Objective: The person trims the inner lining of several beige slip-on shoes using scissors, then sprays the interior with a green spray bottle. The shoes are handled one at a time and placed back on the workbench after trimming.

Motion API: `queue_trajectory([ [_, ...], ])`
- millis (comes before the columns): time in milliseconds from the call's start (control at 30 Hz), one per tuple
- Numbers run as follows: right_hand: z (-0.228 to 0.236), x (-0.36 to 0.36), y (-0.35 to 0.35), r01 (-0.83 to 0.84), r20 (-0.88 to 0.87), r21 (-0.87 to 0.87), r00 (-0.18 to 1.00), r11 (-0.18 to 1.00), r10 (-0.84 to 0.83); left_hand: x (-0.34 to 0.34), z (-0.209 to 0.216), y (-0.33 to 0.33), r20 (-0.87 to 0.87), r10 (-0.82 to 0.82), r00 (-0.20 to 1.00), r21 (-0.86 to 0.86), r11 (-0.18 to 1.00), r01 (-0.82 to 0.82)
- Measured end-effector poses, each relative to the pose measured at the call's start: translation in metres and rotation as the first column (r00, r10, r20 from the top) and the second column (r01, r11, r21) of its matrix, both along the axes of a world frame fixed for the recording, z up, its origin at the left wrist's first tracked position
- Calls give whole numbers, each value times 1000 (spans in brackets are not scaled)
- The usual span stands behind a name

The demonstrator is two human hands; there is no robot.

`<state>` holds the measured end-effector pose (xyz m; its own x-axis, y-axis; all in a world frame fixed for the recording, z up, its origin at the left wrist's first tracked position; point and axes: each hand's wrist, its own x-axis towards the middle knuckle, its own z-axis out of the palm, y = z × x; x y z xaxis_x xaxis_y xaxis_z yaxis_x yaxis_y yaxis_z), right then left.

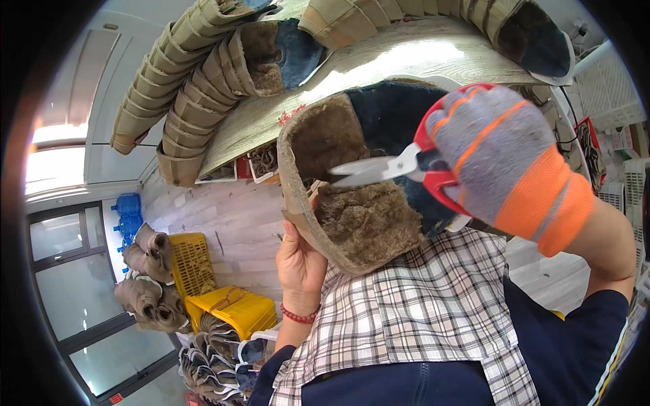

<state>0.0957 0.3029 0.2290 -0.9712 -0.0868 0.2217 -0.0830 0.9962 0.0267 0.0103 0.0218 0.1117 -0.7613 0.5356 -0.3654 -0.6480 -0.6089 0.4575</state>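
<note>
A fleece-lined boot upper [369, 223], brown inside with a dark blue part, is tilted in front of my chest with its opening toward me. My bare left hand [299, 260] grips its lower left edge; the thumb shows and the other fingers are behind the piece. Gloved in grey and orange, my right hand [497, 145] is closed around the red handles of a pair of scissors [403, 162]. The blades lie over the lining, slightly blurred and a little apart, pointing left. Near their tips a light scrap [315, 191] stands at the edge of the upper.
Long nested stacks of boot uppers [193, 122] lie on the wooden table [433, 51] ahead. Yellow crates [233, 310] stand on the floor at left, with more boot pieces [152, 304] and blue water bottles [127, 213] beside them. White baskets [606, 84] are at right.
</note>
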Motion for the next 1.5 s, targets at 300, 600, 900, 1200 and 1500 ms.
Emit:
queue_trajectory([
  [300,-19,-25,-20,-149,107,65,984,987,141,-2,1,-1,-7,-19,1000,-4,1000,19],
  [600,-18,-33,-24,-118,286,138,955,983,74,-4,3,3,-7,-28,1000,-80,996,27],
  [900,-19,-39,11,-89,-258,164,957,982,130,-2,13,4,-43,-43,998,-90,995,39],
  [1200,-36,-60,12,-81,-305,295,936,952,174,-8,19,9,5,-79,997,0,997,79],
  [1500,-44,-65,10,-110,-360,364,900,925,248,-10,17,6,0,-95,995,25,995,95],
])
